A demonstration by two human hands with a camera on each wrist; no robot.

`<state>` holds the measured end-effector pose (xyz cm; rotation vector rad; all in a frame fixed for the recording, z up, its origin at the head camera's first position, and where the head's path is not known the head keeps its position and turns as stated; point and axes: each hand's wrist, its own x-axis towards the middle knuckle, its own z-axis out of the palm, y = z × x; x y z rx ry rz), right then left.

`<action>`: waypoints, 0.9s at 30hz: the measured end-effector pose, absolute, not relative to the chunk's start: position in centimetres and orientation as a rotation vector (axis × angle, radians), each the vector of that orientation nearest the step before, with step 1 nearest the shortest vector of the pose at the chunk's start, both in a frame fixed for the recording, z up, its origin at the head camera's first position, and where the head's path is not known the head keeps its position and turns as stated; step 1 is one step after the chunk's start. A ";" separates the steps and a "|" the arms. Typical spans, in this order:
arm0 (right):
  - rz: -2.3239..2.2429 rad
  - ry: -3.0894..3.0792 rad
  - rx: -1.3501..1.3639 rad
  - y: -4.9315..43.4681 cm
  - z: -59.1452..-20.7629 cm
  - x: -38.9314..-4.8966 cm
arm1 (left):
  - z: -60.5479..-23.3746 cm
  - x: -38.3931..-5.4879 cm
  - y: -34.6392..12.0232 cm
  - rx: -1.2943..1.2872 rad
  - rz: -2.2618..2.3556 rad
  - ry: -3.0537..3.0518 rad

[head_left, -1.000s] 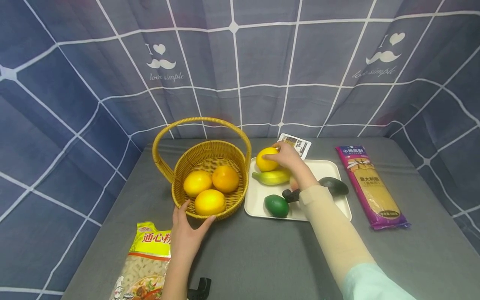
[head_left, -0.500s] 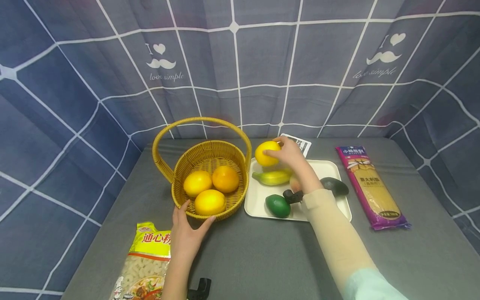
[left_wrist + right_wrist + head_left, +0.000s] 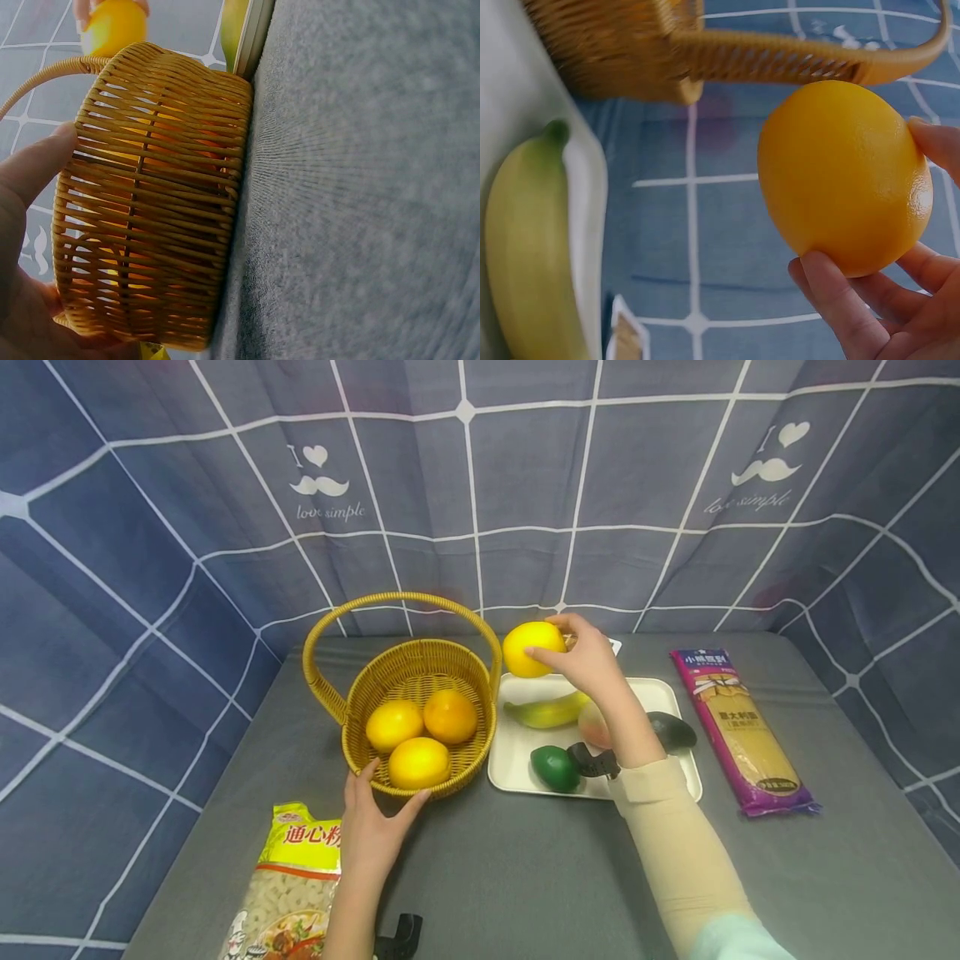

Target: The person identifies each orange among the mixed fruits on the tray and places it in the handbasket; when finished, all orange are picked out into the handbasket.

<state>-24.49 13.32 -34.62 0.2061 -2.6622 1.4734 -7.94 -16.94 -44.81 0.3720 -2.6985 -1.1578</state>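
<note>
My right hand (image 3: 588, 656) holds a smooth yellow, oval citrus fruit (image 3: 531, 649) between thumb and fingers, raised above the back of the white tray (image 3: 501, 777). The right wrist view shows the fruit (image 3: 844, 180) close to the basket handle, apart from it. My left hand (image 3: 373, 831) grips the near rim of the wicker basket (image 3: 420, 652); its thumb (image 3: 56, 154) touches the rim. Inside the basket lie an orange (image 3: 450, 716) and two yellow fruits (image 3: 420, 763). On the tray are a banana (image 3: 547, 712), a dark green fruit (image 3: 555, 768), a partly covered peach-coloured fruit (image 3: 594, 725) and an avocado (image 3: 671, 732).
A macaroni bag (image 3: 292, 885) lies at the front left, partly behind my left forearm. To the tray's right is a spaghetti packet (image 3: 746, 735). A printed card (image 3: 615, 646) sits behind the tray, mostly covered. The basket's tall handle (image 3: 401, 598) arches upward. A checked curtain (image 3: 525, 485) encloses the table.
The right hand has lifted the yellow citrus fruit off the tray, up and slightly toward the basket. My left hand and the basket have stayed in place.
</note>
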 end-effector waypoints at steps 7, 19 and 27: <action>1.588 -2.597 0.240 13.5 -33.0 -22.2 | -44.8 -7.9 -16.9 0.378 -1.152 -2.701; 1.654 -2.585 0.350 12.1 -31.4 -19.7 | -44.8 -7.9 -16.9 0.383 -1.148 -2.704; 1.787 -2.554 0.437 9.6 -32.0 -19.1 | -44.7 -7.8 -16.8 0.375 -1.144 -2.703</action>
